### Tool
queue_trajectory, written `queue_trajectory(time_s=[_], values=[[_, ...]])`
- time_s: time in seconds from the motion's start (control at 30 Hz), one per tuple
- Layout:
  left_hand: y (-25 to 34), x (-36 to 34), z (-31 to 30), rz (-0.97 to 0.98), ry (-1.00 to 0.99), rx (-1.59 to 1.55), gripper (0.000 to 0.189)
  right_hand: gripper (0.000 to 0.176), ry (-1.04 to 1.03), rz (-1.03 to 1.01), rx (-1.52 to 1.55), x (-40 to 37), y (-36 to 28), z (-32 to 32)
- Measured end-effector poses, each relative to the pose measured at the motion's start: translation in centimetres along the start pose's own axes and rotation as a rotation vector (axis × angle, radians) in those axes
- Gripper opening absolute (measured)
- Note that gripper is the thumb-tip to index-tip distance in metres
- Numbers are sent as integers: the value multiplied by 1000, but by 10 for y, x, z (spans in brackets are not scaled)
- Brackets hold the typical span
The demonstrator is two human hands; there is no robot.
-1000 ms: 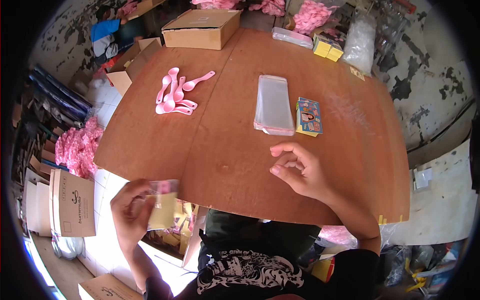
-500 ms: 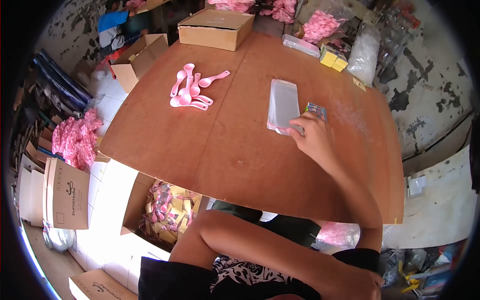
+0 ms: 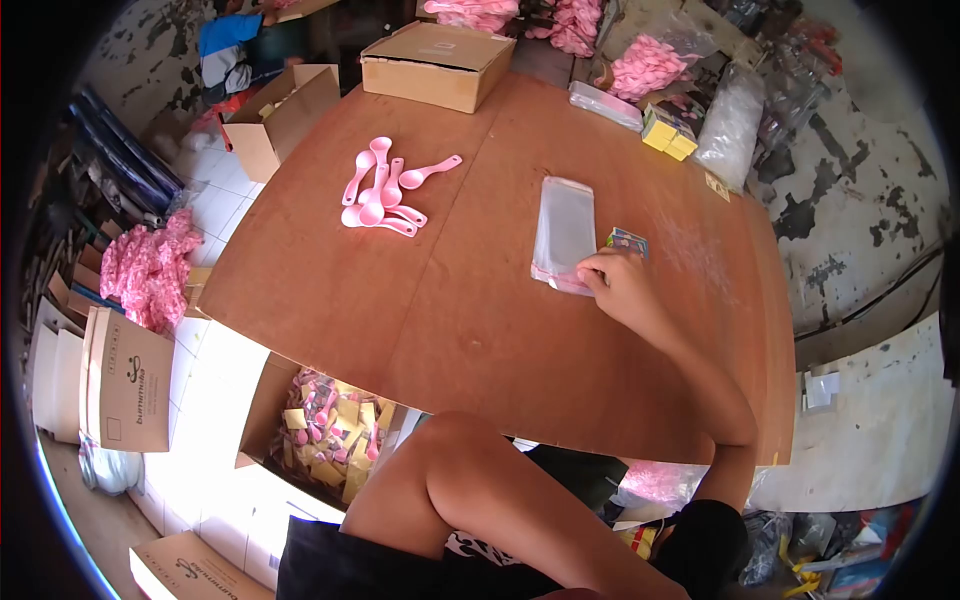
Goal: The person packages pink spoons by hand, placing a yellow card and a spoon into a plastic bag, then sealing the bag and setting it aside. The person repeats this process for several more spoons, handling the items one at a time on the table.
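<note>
My right hand (image 3: 620,285) reaches over the brown table (image 3: 470,340), its thumb and fingertips pinched at the lower right corner of a stack of clear plastic bags (image 3: 565,228). Just beyond the knuckles lies a small stack of colourful printed cards (image 3: 627,240), partly hidden by the hand. My left forearm (image 3: 540,510) crosses low in front of my body towards the right, and its hand is outside the picture. Several pink spoons (image 3: 380,190) lie in a loose pile left of the bags.
A closed cardboard box (image 3: 435,70) sits at the table's far edge. Yellow card stacks (image 3: 668,135) and a clear plastic bundle (image 3: 730,125) are at the far right. Below the near edge, an open carton (image 3: 265,410) holds packed spoons. Another person (image 3: 228,50) is at the far left.
My left hand has dropped out of the picture at the bottom. The right hand's fingers have drawn closer together at the bag stack's corner. The view has shifted slightly.
</note>
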State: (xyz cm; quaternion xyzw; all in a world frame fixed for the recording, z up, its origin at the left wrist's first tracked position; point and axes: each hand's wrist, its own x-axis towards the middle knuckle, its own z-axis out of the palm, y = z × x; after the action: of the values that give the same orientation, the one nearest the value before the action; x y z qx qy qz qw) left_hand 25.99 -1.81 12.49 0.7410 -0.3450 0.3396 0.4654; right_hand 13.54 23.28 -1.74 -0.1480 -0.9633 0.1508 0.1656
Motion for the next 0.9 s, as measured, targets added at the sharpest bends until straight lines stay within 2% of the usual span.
queue_trajectory(time_s=[0.17, 0.2, 0.23, 0.27, 0.33, 0.4, 0.43, 0.47, 0.5, 0.53, 0.67, 0.73, 0.83, 0.9], values=[[13, -20, -11, -10, 55, -32, 32, 9, 67, -14, 80, -2, -6, -1], [18, -33, -11, -102, 205, 171, 28, 9, 96, 7, 123, -1, -9, -4], [23, -48, -11, -191, 356, 373, 34, 9, 96, 13, 119, -1, -11, -8], [33, -67, -17, -190, 349, 369, 34, 8, 43, 61, 148, 2, -12, -12], [69, -111, -41, -503, 500, 623, 33, 8, -8, 120, 179, 3, -9, -18], [91, -160, -63, -668, 803, 823, 34, 8, 95, -46, 41, 6, 0, -18], [112, -183, -78, -807, 904, 1019, 38, 8, 105, -38, 43, 8, 2, -18], [126, -217, -97, -886, 905, 1294, 44, 8, 123, -60, 77, 10, 4, -17], [138, -238, -107, -1031, 1035, 1375, 45, 8, 140, -83, 112, 12, 5, -17], [141, -275, -117, -1117, 937, 1693, 49, 9, 53, -61, 96, 14, 2, -25], [144, -328, -130, -1109, 792, 1782, 41, 10, 3, -44, 221, 20, -6, -32], [139, -334, -130, -1218, 1132, 1353, 24, 12, 38, -60, 270, 20, -7, -31], [135, -327, -127, -1164, 1240, 1334, 13, 12, 41, -49, 292, 17, -13, -33], [137, -334, -126, -1130, 1177, 1386, 15, 13, 16, -18, 311, 19, -2, -26]])
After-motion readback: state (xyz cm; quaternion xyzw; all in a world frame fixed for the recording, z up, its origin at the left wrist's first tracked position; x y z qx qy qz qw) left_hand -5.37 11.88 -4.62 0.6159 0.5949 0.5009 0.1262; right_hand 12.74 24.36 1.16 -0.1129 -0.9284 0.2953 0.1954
